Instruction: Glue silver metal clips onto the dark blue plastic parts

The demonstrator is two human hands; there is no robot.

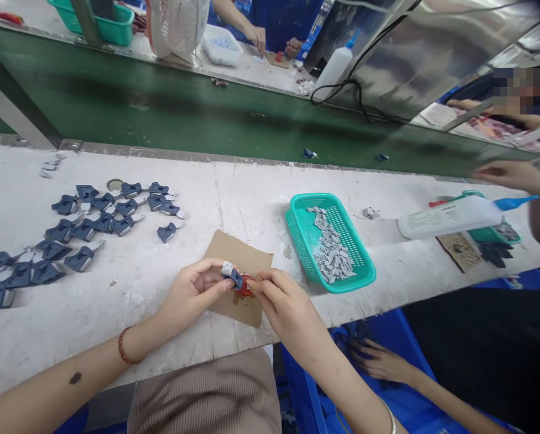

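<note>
My left hand (pixel 202 288) pinches a small dark blue plastic part (pixel 234 278) with a light grey piece at its upper end. Close against it, the fingers of my right hand (pixel 276 295) are pressed together at a small red piece (pixel 245 286); what they grip is mostly hidden. Both hands are over a brown cardboard sheet (pixel 251 314) on the white table. To the right stands a green perforated basket (pixel 292 232) with many small grey pieces (pixel 335 256) inside. Rows of similar dark blue parts (pixel 102 223) lie on the left.
A white bottle with a blue nozzle (pixel 448 217) is at the right, near a co-worker's hand (pixel 509 176). Another hand (pixel 383 361) reaches into a blue bin (pixel 304 392) below the table edge. Beyond runs a green conveyor belt (pixel 207 114) with a few parts on it.
</note>
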